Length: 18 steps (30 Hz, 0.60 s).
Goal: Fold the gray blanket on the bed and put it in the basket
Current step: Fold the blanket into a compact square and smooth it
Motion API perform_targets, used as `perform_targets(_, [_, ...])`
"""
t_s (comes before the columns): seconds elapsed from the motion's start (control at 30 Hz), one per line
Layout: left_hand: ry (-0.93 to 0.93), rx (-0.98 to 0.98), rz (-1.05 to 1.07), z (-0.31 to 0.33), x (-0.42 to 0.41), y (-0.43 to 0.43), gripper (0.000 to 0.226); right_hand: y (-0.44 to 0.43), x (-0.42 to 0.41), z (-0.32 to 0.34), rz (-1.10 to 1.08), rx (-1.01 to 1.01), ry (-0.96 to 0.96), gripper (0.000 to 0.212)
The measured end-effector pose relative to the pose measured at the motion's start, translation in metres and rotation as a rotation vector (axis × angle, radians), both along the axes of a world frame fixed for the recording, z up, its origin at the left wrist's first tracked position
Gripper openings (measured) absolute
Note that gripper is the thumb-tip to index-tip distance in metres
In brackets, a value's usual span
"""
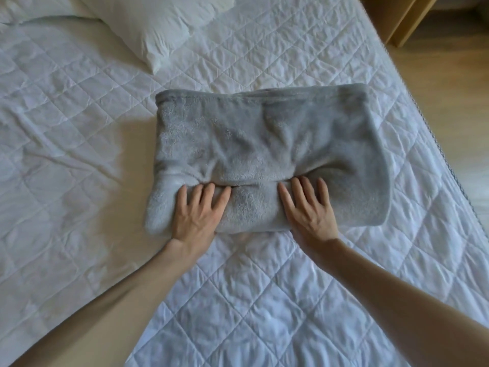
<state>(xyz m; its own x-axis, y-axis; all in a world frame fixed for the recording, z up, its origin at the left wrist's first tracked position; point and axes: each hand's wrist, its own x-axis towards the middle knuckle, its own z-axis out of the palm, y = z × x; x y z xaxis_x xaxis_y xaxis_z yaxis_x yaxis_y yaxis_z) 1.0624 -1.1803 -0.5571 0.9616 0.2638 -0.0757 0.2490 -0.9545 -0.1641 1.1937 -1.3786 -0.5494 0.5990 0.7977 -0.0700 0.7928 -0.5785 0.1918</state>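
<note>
The gray blanket (264, 144) lies folded into a thick rectangle on the white quilted bed (79, 128). Its near edge is doubled over into a soft roll. My left hand (198, 210) rests flat on the left part of that roll, fingers spread, thumb tucked under the near edge. My right hand (309, 207) presses flat on the right part of the roll, fingers apart and pointing away from me. Neither hand visibly clasps the fabric. No basket is in view.
A white pillow (158, 25) lies at the head of the bed, beyond the blanket to the left. The bed's right edge (434, 144) runs diagonally, with wooden floor (455, 83) past it and a light wooden piece of furniture (397, 19) at the top right.
</note>
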Motion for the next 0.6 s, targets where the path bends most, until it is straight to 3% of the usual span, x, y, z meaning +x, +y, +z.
perform_targets(0.1, [-0.088,-0.020,-0.043,0.001,0.001,0.003,0.079,0.004,0.004,0.003,0.033,0.071,-0.021,0.040])
perform_targets(0.17, [-0.132,-0.034,-0.043,0.006,-0.002,0.002,0.068,0.001,0.003,0.007,0.059,0.118,-0.038,0.030])
perform_targets(0.33, [-0.201,-0.033,-0.026,0.024,-0.010,-0.014,0.056,-0.010,0.000,0.017,0.092,0.210,-0.091,0.021])
perform_targets(0.6, [-0.223,-0.031,-0.111,0.032,-0.064,-0.061,0.047,-0.057,-0.047,0.023,0.070,0.232,-0.078,0.026])
